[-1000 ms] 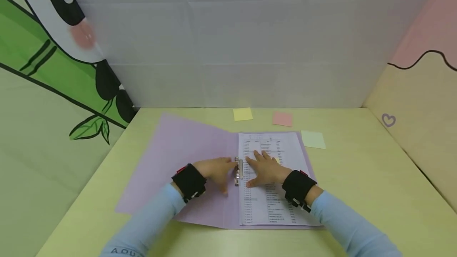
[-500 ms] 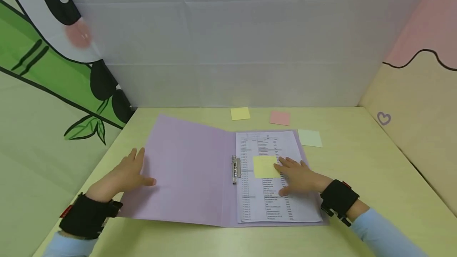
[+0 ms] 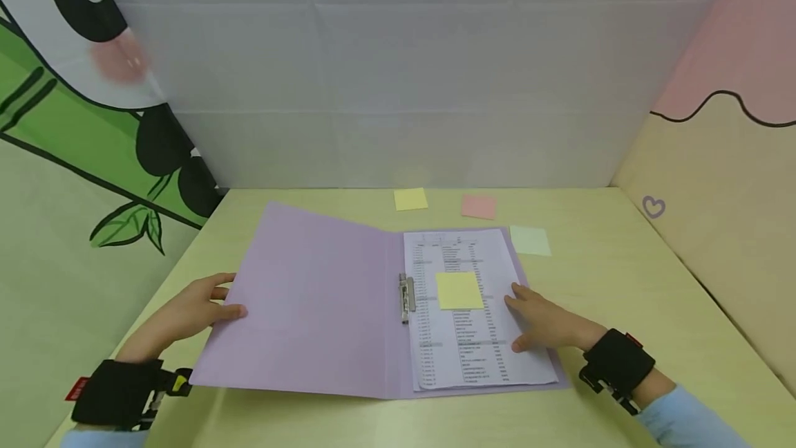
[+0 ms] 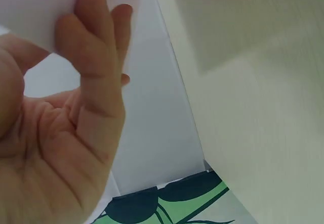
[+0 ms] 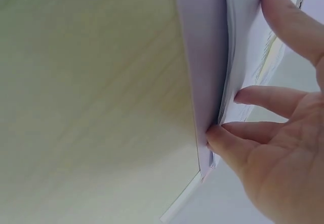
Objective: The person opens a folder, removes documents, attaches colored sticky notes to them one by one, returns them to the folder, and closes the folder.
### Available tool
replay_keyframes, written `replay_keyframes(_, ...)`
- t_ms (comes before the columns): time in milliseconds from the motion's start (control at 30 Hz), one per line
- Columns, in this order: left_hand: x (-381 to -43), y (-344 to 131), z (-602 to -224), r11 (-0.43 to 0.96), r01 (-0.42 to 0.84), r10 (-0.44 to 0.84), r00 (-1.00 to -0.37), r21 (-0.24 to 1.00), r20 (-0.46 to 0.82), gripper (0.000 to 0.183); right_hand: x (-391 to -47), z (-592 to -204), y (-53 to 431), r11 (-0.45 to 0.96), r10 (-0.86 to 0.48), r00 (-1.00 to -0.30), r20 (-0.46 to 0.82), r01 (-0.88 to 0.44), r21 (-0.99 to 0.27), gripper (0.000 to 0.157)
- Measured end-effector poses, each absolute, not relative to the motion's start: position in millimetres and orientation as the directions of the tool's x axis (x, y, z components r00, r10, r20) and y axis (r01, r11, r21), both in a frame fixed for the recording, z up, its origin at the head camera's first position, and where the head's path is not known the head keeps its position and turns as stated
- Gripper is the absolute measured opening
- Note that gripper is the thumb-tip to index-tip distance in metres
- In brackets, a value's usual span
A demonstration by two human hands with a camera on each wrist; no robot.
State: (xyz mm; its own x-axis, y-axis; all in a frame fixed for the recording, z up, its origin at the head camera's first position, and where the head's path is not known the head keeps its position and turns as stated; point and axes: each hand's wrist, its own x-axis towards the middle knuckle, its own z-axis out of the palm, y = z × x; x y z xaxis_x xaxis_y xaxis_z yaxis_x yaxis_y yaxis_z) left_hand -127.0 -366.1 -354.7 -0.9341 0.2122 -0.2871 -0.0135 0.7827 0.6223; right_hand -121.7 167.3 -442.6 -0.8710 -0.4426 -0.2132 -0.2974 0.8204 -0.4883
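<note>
A purple folder [image 3: 311,303] lies spread out on the table, its left cover raised slightly at the outer edge. My left hand [image 3: 186,310] pinches that edge, thumb on the inner face and fingers behind; the left wrist view shows the fingers [image 4: 93,41] behind the cover. On the right half, printed sheets [image 3: 435,361] sit beside a metal clip [image 3: 407,298], with a yellow sticky note [image 3: 460,290] on the top sheet. My right hand [image 3: 550,320] rests at the sheets' right edge, fingers spread; in the right wrist view its fingertips [image 5: 215,133] touch the stack's edge.
Behind the folder, a yellow sticky note [image 3: 410,199], a pink one [image 3: 478,207] and a pale green one [image 3: 531,240] lie on the table [image 3: 622,275]. A grey wall [image 3: 398,88] closes off the back, with printed panels on both sides.
My left hand has gone from the clip to the folder's left edge and now grips the cover. My right hand has slid rightward off the yellow note to the sheets' edge.
</note>
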Motion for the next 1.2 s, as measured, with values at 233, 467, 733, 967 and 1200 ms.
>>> replay_keyframes(233, -125, -370, -357, 0.721, -0.036, 0.221, -0.935, 0.692, -0.278, 0.076, -122, -445, 173, 0.819, -0.440, -0.874, -0.208, -0.295, -0.492, 0.085)
replay_keyframes(467, -120, -373, -356, 0.665, -0.044, 0.234, -0.935, 0.745, -0.265, 0.074, -116, -451, 175, 0.811, -0.419, -0.888, -0.190, -0.271, -0.518, 0.087)
replay_keyframes(733, -127, -370, -348, 0.636, -0.032, 0.249, -0.937, 0.771, -0.244, 0.072, -117, -449, 178, 0.809, -0.417, -0.894, -0.164, -0.283, -0.515, 0.087)
replay_keyframes(967, -123, -367, -347, 0.628, -0.045, 0.228, -0.944, 0.777, -0.240, 0.071, -117, -451, 175, 0.796, -0.406, -0.895, -0.185, -0.247, -0.552, 0.087)
replay_keyframes(1200, -116, -352, -330, 0.487, 0.097, 0.337, -0.938, 0.868, -0.085, 0.055, -115, -451, 168, 0.811, -0.394, -0.900, -0.187, -0.244, -0.531, 0.088)
